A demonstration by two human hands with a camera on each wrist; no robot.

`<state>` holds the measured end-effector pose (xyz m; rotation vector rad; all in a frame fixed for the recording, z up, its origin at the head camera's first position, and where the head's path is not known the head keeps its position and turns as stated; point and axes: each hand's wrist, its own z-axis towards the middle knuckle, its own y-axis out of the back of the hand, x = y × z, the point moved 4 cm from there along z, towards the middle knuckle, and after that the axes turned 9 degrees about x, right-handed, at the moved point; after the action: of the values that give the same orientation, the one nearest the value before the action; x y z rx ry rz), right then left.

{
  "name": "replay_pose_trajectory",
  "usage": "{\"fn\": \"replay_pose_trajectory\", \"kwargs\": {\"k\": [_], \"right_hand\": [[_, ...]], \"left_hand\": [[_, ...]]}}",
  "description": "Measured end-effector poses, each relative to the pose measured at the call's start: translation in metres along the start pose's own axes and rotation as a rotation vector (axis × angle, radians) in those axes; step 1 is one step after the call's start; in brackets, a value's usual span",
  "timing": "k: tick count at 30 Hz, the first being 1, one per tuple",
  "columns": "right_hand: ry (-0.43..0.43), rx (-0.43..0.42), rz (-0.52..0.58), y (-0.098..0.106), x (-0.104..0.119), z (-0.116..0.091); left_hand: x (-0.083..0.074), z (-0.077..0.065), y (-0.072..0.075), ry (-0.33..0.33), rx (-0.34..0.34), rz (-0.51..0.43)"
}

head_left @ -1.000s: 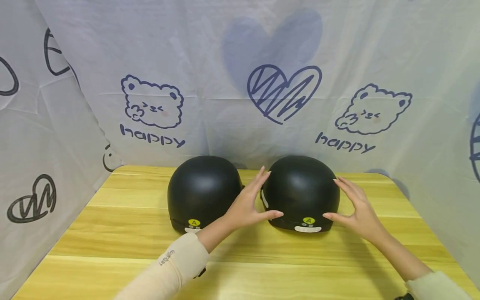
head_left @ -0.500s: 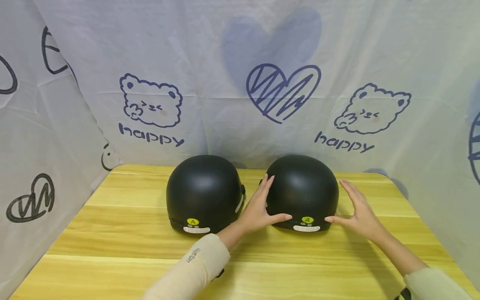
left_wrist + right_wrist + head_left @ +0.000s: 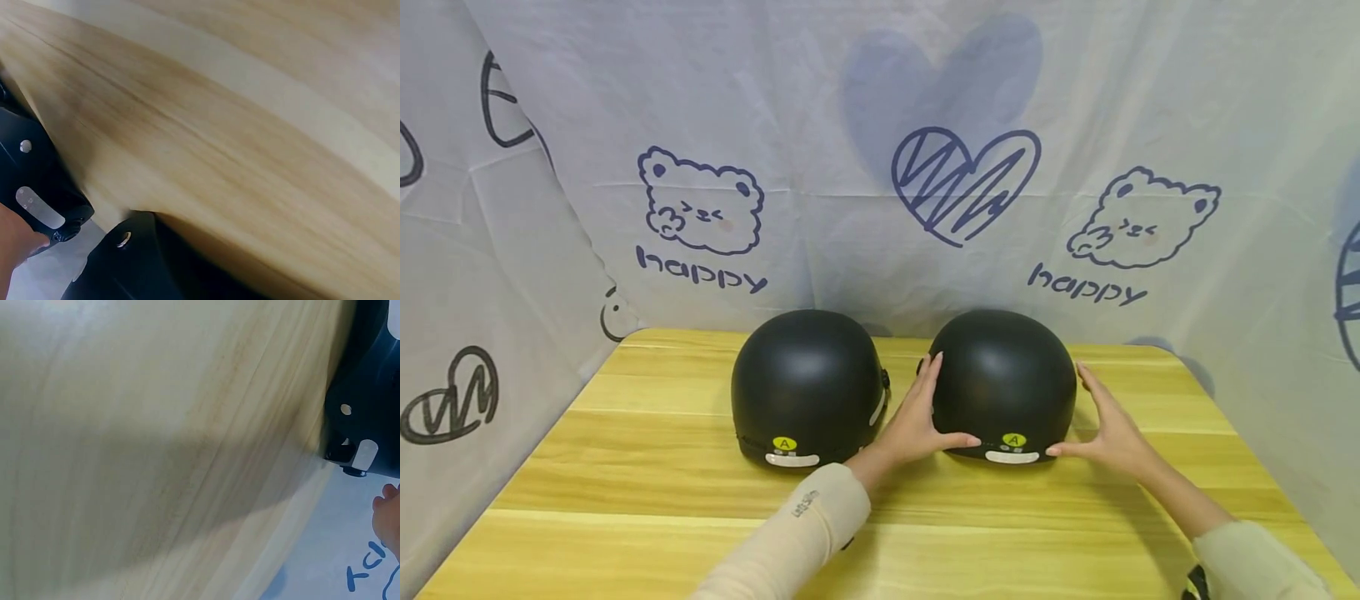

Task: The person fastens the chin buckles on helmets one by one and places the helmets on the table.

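Note:
Two black helmets stand side by side on the wooden table (image 3: 647,467), dome up, each with a yellow "A" sticker and a white strip low on the near side. Around the right helmet (image 3: 1000,375) are both hands. My left hand (image 3: 917,425) lies along its left side, fingers extended upward and thumb across the lower edge. On the other side, my right hand (image 3: 1112,429) has its fingers and thumb spread at the helmet's edge; firm contact cannot be made out. The left helmet (image 3: 808,383) sits beside my left forearm, untouched by the fingers.
A white cloth (image 3: 850,267) printed with hearts, bear faces and "happy" hangs behind the table and along its sides. Both helmets stand near the table's back edge, with a narrow gap between them.
My left hand has shifted right, closer against the right helmet. My right hand has moved slightly outward and then back toward the helmet's side. Both helmets stay in place.

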<state>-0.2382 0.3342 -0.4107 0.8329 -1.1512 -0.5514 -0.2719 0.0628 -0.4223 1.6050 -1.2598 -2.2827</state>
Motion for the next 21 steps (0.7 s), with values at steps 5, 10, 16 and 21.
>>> {"fn": "replay_pose_trajectory", "kwargs": {"k": [5,10,16,21], "right_hand": [[0.012,0.001,0.031,-0.004,-0.006,0.003],[0.024,0.002,0.051,-0.006,-0.009,0.006],[0.008,0.021,0.048,-0.008,-0.012,0.007],[0.001,0.045,0.056,-0.01,-0.016,0.009]], "left_hand": [[0.002,0.002,-0.001,-0.006,0.003,0.019],[0.007,0.001,-0.002,0.014,0.034,0.029],[0.01,0.003,-0.004,0.028,0.052,0.07],[0.012,0.006,-0.003,0.022,0.052,0.087]]}}
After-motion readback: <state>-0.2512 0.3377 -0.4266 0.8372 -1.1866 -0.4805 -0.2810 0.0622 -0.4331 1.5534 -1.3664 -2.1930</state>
